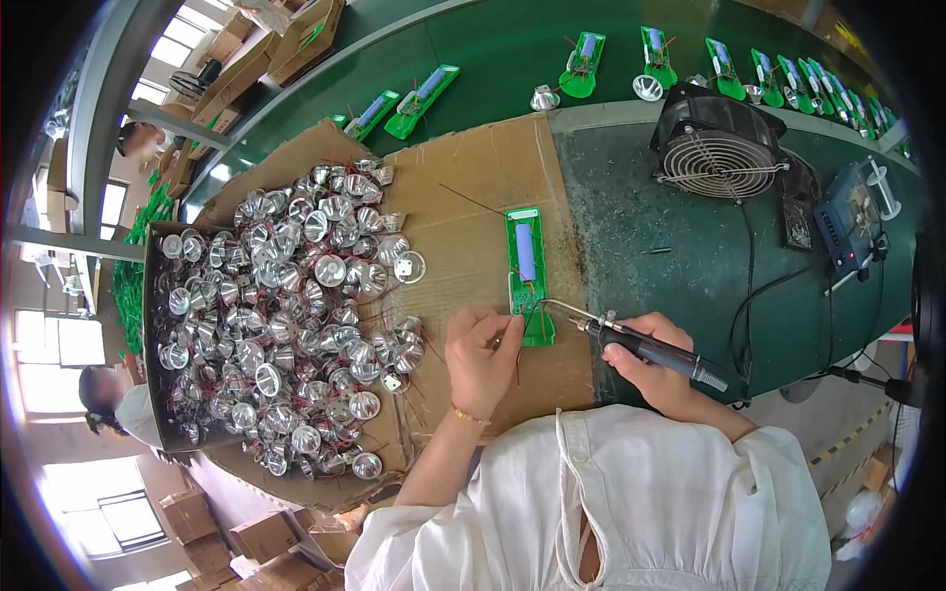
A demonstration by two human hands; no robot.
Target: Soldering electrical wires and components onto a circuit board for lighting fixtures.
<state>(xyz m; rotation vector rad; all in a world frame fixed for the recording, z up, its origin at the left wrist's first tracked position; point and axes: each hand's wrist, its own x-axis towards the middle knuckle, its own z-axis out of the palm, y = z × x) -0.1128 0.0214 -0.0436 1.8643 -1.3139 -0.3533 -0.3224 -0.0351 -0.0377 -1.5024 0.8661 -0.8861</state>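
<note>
— where's the piece you're working on?

— the green casing (537, 332) lies straight in front of me on flattened cardboard (473, 227), its length running away from me. a blue cell (525, 252) sits in its far half, a small circuit board (529, 302) nearer me.

— and your hands?

— my left grip (481, 353) is pinched together at the casing's left edge, on a thin wire (518, 372) as far as i can make out. my right grip (647, 357) is closed round a soldering iron (660, 352), its tip reaching over the board from the right. whether it touches, i cannot tell.

— what makes this step go well?

— steadiness, i'd say. the wire's end should sit flat before the heat comes, the tip should touch briefly, and nothing should shift until the joint sets. my fingertips are near that tip, so i'd pinch farther back and angle the iron clear of the cell.

— what's around you?

— a heap of silvery reflectors (296, 315) on my left; on my right, the green tabletop (631, 266) with a caged fan (719, 163) and a blue station (843, 231); more casings (583, 64) along the far side.
</note>
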